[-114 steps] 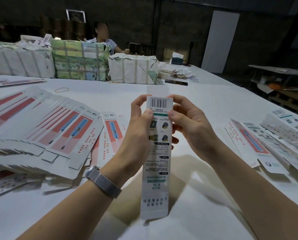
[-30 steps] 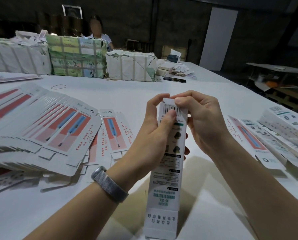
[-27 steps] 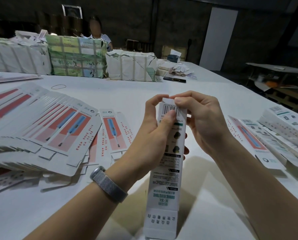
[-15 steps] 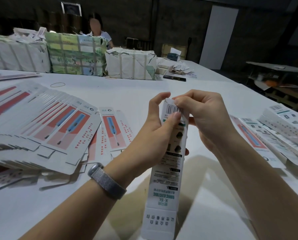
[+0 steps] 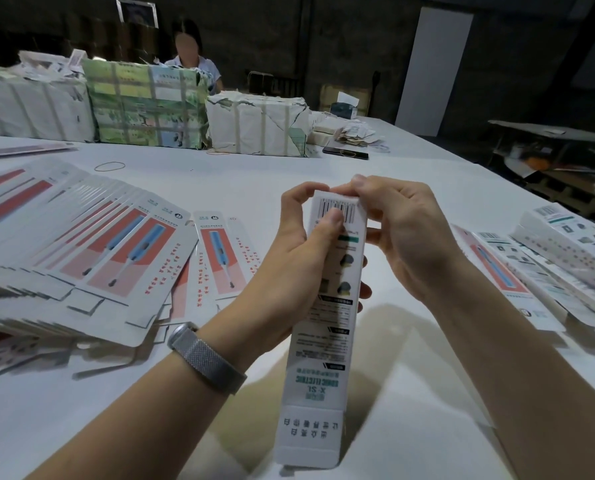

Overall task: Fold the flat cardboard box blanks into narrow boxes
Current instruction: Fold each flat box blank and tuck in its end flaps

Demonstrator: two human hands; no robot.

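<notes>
Closing the far end of one narrow box (image 5: 327,306), held upright above the table (image 5: 254,181): left hand (image 5: 289,271) grips it, right hand (image 5: 403,237) pinches its top flap. Near flap remains open. Flat blanks (image 5: 81,254) await; finished boxes (image 5: 548,258) lie right.

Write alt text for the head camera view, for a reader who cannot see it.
Two bare hands, left hand and right hand, hold a narrow white printed box upright over a white table, pinching its barcoded top end. Fanned flat box blanks lie to the left, more boxes to the right, wrapped bundles behind.
</notes>
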